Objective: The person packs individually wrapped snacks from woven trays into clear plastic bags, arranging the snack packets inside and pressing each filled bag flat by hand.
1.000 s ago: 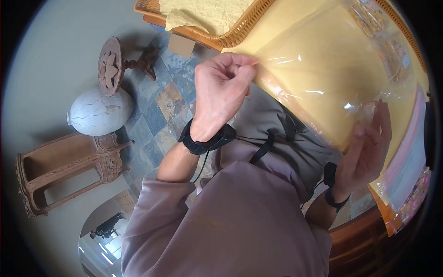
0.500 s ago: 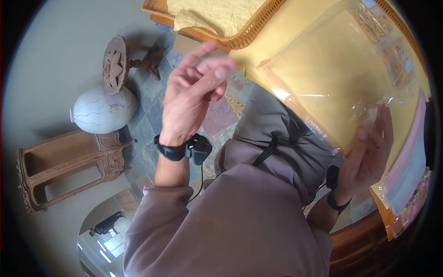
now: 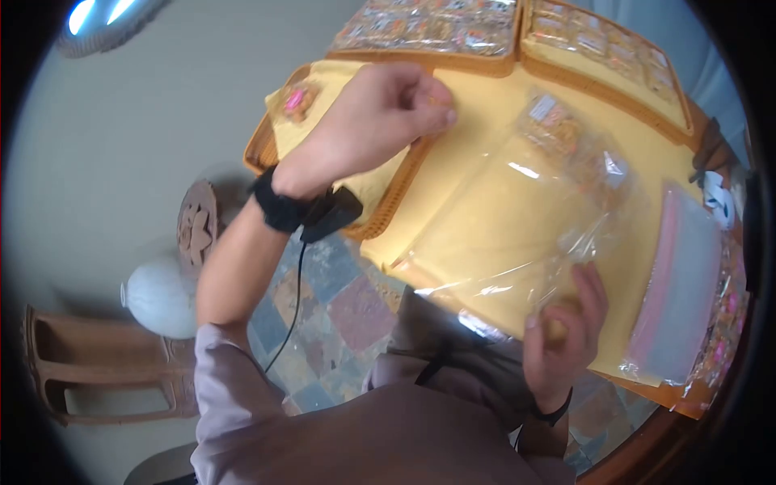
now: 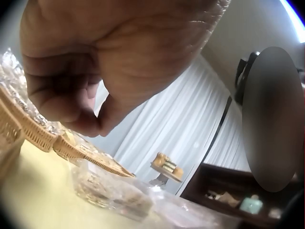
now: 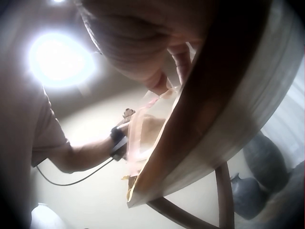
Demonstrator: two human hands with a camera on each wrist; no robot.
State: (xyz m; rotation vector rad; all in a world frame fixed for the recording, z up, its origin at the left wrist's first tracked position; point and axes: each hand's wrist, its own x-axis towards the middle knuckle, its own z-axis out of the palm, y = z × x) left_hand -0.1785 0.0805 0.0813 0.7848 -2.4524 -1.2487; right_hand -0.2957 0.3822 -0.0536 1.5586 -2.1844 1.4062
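Note:
A large clear plastic bag point(image 3: 493, 234) lies over the yellow tabletop, with packs of snacks point(image 3: 552, 125) inside its far end. At the bag's near right side my right hand point(image 3: 566, 343) pinches the film between thumb and fingers. The right wrist view also has these fingers point(image 5: 181, 62) at the bag's edge strip point(image 5: 136, 138). Away from the bag, my left hand point(image 3: 388, 113) is raised over the corner of a wicker tray. Its fingers curl in and the thumb tip meets the forefinger; nothing shows between them in the left wrist view.
The wicker tray point(image 3: 388, 202) at left, lined with yellow paper, holds one small pack with a pink label point(image 3: 299, 101). Along the back stand trays filled with packs point(image 3: 428, 28). A stack of flat clear bags point(image 3: 679, 283) lies at right, and a tiled floor point(image 3: 356, 319) shows below.
My left hand has let go of the bag's edge, opened, then moved forward over the tray with its fingers drawn together. The head view has tilted up. My right hand stays at the bag.

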